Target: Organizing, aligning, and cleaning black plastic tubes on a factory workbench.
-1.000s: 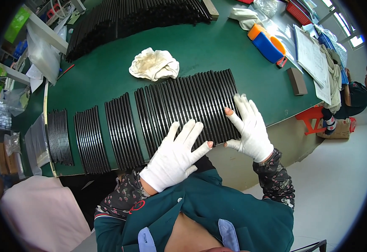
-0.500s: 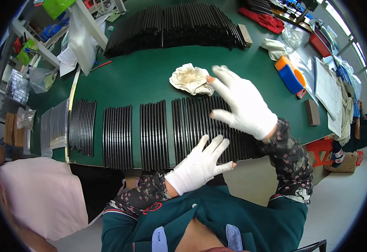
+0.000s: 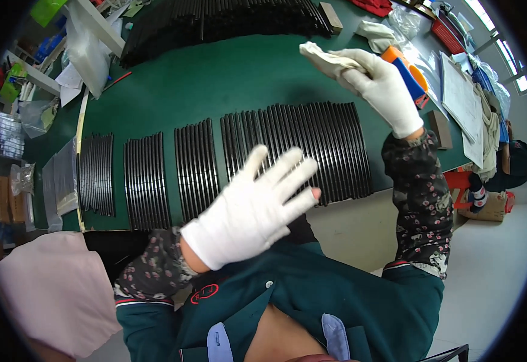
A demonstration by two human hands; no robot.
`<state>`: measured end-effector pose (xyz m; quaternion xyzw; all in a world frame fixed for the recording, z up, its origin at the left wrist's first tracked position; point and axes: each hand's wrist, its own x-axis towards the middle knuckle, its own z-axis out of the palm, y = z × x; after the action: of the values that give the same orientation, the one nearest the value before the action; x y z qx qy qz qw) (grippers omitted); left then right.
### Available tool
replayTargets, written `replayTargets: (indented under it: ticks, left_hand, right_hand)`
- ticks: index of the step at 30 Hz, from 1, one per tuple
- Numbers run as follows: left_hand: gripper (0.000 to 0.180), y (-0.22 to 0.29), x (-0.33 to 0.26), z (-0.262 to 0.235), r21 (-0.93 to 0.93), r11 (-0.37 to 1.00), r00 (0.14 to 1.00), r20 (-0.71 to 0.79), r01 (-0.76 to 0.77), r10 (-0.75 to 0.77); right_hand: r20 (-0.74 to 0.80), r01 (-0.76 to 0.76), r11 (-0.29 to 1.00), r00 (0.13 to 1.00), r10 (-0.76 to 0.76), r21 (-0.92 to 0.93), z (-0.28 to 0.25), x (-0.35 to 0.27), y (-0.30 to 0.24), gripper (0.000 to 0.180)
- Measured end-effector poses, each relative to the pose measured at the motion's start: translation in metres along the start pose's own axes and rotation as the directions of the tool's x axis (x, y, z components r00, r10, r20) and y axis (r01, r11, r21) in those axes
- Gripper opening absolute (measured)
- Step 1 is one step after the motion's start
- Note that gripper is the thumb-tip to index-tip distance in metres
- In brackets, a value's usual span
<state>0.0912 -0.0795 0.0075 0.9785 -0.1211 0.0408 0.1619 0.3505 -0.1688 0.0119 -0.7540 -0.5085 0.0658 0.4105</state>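
Observation:
My right hand (image 3: 381, 87), in a white glove with its fingers folded, grips a crumpled white rag (image 3: 324, 58) above the green table, beyond the rods. Spread fingers show on my gloved left hand (image 3: 245, 208), which holds nothing. It hovers over the near edge of the widest group of black rods (image 3: 312, 151) and partly hides it. Narrower groups of the same rods lie to its left: one group (image 3: 196, 163), another (image 3: 146, 181) and a third (image 3: 96, 175). A bare thumb tip shows from the left glove.
A large stack of black rods (image 3: 227, 18) lies at the table's far side. On the right are a blue and orange holder (image 3: 409, 78), a brown block (image 3: 440, 130) and papers (image 3: 461, 111). Another person in pink (image 3: 52, 283) is at the left.
The rag has gone from the table into my right hand, which has closed and moved up and right. My left hand has lifted and moved left. The whole view has shifted a little.

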Motion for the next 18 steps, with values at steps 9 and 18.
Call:
replayTargets:
  ticks: [9,18]
  left_hand:
    - [0.051,-0.094,0.083,0.033,0.121,0.992,0.997,-0.077,0.03,-0.021]
    - [0.056,-0.09,0.105,0.065,0.253,0.966,0.999,0.016,-0.045,0.042]
  right_hand:
    - [0.108,0.316,0.945,0.946,-0.306,-0.083,0.001,-0.084,0.008,0.026]
    - [0.347,0.548,0.835,0.777,-0.525,0.035,0.009,-0.128,0.007,0.024]
